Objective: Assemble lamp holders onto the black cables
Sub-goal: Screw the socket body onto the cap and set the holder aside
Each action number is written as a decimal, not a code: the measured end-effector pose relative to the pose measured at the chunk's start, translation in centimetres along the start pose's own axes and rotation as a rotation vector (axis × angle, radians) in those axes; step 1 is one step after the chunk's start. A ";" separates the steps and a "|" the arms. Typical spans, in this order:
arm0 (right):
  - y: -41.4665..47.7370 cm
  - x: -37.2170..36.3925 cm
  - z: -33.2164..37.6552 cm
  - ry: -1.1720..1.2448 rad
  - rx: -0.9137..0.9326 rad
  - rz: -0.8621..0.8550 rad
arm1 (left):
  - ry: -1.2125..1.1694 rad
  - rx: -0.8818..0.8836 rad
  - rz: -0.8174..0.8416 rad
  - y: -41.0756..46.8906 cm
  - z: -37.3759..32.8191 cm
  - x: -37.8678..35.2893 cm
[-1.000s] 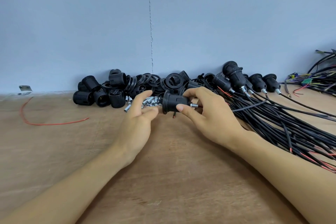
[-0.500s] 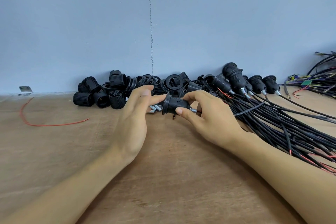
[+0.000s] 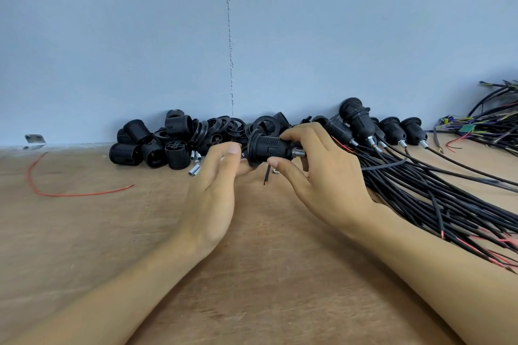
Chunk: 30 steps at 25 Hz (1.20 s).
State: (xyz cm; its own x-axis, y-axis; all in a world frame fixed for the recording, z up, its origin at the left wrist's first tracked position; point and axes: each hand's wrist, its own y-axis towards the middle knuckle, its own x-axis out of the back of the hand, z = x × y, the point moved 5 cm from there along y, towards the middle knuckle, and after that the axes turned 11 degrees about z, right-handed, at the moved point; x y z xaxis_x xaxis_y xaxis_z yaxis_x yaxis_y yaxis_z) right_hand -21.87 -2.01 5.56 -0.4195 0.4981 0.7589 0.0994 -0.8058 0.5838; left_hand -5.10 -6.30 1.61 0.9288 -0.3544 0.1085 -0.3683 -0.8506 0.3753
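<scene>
Table (image 3: pixel 266 274) carries all. Left grip (image 3: pixel 213 193): fingers straight, holding nothing, tips at flange end of lamp holder (image 3: pixel 270 147). Right grip (image 3: pixel 322 176): thumb and fingers curled round holder body. Holder axis horizontal, flange left, metal nipple (image 3: pixel 299 152) right. Wire end (image 3: pixel 266 176) hangs beneath. Black cables (image 3: pixel 434 199) lie beyond right grip. No legible writing

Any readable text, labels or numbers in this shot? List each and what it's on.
None legible.
Moulded marks on the end face of a loose lamp holder: too blurred to read.
Anything on the green tag among the coloured wires: too small to read.
On the held lamp holder in the right hand: no marking visible.
</scene>
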 end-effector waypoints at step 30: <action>12.5 12.2 0.4 -0.679 -0.240 -0.114 | -0.023 0.164 0.038 0.6 0.8 0.1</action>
State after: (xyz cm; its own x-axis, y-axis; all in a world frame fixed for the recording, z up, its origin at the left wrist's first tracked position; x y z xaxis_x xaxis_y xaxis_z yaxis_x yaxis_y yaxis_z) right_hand -25.36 -5.84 22.25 0.2448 0.6092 0.7543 -0.1449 -0.7463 0.6497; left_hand -5.24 -7.13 1.13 0.9137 -0.3944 0.0981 -0.4064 -0.8877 0.2161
